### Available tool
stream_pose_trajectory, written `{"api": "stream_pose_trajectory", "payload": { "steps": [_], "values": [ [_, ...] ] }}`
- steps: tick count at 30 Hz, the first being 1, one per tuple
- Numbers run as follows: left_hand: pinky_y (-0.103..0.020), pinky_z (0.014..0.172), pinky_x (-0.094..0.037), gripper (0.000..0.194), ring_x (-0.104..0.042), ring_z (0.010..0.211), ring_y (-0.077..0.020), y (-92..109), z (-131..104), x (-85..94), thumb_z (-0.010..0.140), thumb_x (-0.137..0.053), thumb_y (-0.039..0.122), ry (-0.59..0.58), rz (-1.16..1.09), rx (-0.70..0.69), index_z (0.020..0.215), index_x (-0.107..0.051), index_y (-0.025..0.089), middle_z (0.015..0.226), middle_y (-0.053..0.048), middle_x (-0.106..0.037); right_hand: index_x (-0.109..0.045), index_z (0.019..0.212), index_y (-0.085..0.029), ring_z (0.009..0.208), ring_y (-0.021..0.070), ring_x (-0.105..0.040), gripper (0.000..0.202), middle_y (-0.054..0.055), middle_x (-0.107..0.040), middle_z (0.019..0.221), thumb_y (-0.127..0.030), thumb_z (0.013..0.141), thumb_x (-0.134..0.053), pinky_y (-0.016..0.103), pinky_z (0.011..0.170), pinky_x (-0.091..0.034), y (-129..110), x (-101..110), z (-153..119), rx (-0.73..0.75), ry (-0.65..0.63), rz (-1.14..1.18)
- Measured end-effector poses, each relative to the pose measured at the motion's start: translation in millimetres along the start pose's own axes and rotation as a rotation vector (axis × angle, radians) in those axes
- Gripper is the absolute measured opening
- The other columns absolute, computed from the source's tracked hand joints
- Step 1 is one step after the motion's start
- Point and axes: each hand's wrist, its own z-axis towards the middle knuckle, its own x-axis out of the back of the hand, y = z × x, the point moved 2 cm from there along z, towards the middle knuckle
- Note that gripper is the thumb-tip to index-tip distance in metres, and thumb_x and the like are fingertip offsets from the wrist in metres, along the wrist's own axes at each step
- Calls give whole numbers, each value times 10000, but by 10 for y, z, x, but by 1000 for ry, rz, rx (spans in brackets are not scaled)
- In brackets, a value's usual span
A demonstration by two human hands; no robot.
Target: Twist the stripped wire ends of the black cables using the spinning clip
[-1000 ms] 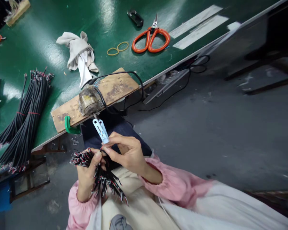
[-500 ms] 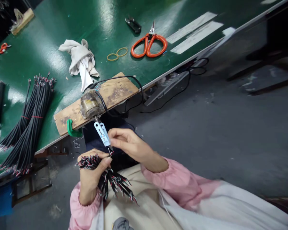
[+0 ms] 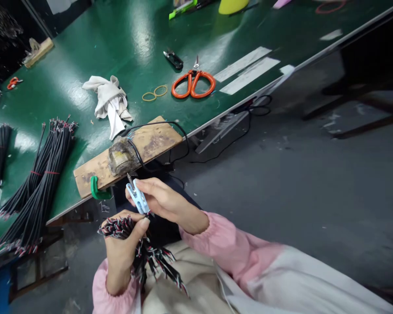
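Observation:
My left hand (image 3: 126,244) is closed around a bundle of black cables (image 3: 118,226) whose stripped ends show red and white wires. More cable ends fan out below that hand. With thumb and fingers, my right hand (image 3: 163,198) grips a light blue clothespin (image 3: 137,197) by its handle end. The clothespin's lower end meets a cable end at my left thumb. Its upper end lies by a thin metal shaft (image 3: 130,179), which sticks out of a small motor (image 3: 122,156) coated in dried glue.
The motor sits on a wooden board (image 3: 157,137) held at the table edge by a green clamp (image 3: 98,189). On the green table (image 3: 124,52) lie orange-handled scissors (image 3: 193,85), black snips (image 3: 173,59), rubber bands (image 3: 154,93), a white cloth (image 3: 106,100) and cable bundles (image 3: 49,161).
My right hand has moved left and up onto the clothespin's handles and now pinches them. My left hand still holds the cable bundle. The view has tilted, showing more of the table's far side.

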Motion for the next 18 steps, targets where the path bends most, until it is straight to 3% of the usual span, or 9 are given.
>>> {"api": "stream_pose_trajectory", "payload": {
  "steps": [3, 9, 11, 14, 18],
  "values": [
    [-194, 477, -446, 111, -532, 449, -88, 52, 7, -18, 646, -846, 230, -20, 13, 20, 579, -763, 199, 494, 39, -598, -705, 683, -132, 609, 106, -570, 519, 19, -649, 646, -642, 691, -800, 225, 564, -419, 63, 75, -10, -34, 26, 52],
    [-214, 484, -461, 166, -552, 454, -114, 187, -20, -31, 676, -809, 243, -67, 135, -79, 531, -741, 199, 469, 20, -599, -732, 691, -139, 574, 94, -507, 549, 3, -624, 594, -684, 658, -792, 236, 558, -380, 179, 323, -101, -1, 167, -3],
    [-232, 511, -479, 228, -580, 488, -135, 207, -28, -31, 705, -798, 285, -122, 182, -114, 509, -721, 195, 495, -1, -624, -739, 720, -147, 573, 96, -490, 481, -3, -625, 606, -620, 676, -814, 248, 567, -379, 174, 377, -187, 60, 223, -142],
    [-254, 522, -482, 338, -591, 499, -150, 158, -42, -22, 763, -769, 366, -204, 217, -54, 490, -692, 184, 518, -28, -647, -726, 716, -172, 592, 113, -511, 336, -5, -643, 643, -492, 724, -828, 267, 589, -408, 124, 358, -359, 169, 265, -401],
    [-246, 458, -423, 356, -494, 425, -119, 41, -74, -37, 771, -762, 408, -274, 199, 66, 520, -679, 169, 461, -3, -586, -745, 734, -186, 652, 154, -579, 157, 30, -700, 689, -303, 839, -754, 312, 643, -462, 19, 149, -565, 471, 164, -740]
  ]
}}
